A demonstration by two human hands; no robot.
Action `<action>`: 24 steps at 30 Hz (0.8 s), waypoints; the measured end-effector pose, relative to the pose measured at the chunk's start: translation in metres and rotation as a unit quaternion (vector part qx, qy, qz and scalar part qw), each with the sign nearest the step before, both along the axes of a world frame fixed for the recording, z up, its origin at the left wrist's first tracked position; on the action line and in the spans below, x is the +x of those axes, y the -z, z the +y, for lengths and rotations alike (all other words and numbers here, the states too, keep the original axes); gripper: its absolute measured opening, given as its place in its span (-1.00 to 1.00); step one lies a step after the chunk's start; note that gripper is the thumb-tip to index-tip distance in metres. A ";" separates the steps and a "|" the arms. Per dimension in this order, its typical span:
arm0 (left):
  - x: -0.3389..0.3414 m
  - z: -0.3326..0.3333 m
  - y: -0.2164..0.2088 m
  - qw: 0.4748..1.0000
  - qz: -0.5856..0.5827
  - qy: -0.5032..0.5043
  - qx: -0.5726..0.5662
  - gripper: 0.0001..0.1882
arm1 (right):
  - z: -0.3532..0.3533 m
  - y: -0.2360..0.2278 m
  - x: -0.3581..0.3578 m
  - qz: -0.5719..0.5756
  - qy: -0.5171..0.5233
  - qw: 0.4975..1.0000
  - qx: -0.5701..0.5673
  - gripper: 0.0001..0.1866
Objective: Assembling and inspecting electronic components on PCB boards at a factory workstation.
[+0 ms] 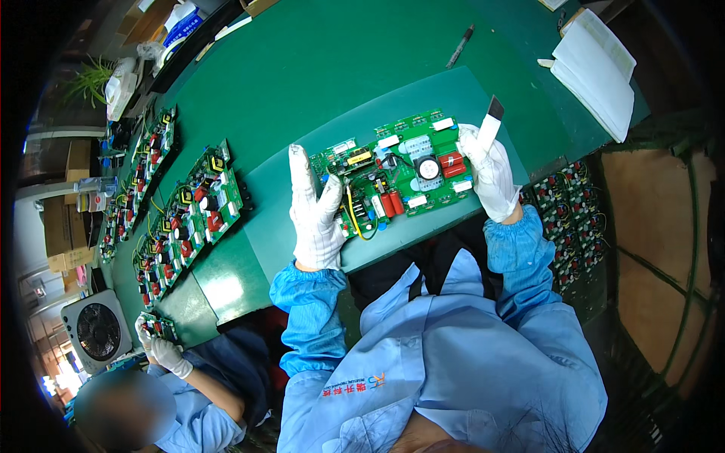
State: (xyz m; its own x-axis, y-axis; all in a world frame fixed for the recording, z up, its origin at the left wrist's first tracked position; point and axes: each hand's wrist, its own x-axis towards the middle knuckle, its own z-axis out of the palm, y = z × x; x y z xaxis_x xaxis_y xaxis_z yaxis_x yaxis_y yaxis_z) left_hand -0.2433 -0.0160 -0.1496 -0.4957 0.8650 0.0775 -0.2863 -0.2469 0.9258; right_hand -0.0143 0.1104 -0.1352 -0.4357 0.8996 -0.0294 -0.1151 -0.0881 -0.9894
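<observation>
Board (399, 175) over the desk (325, 68), parts (427, 168) already mounted, left hand (317, 215) in a holding grip on one end, right hand (491, 177) gripping a tool (489, 130) at the other; remaining work cannot be told.

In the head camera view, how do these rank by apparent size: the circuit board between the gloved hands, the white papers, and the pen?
Largest to smallest:
1. Circuit board
2. White papers
3. Pen

This ranks only how large they look here.
</observation>
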 end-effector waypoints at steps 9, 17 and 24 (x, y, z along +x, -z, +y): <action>-0.003 -0.002 -0.020 0.788 0.610 -0.081 0.031 -0.40 | -0.002 -0.009 -0.002 0.010 -0.017 1.000 0.011 -0.61; 0.003 -0.002 -0.018 0.917 0.391 -0.026 -0.073 -0.34 | 0.000 -0.001 0.000 -0.014 -0.018 0.998 0.055 -0.54; -0.001 -0.003 -0.019 0.875 0.478 -0.031 -0.076 -0.35 | 0.001 0.000 0.003 -0.036 -0.022 0.997 0.068 -0.52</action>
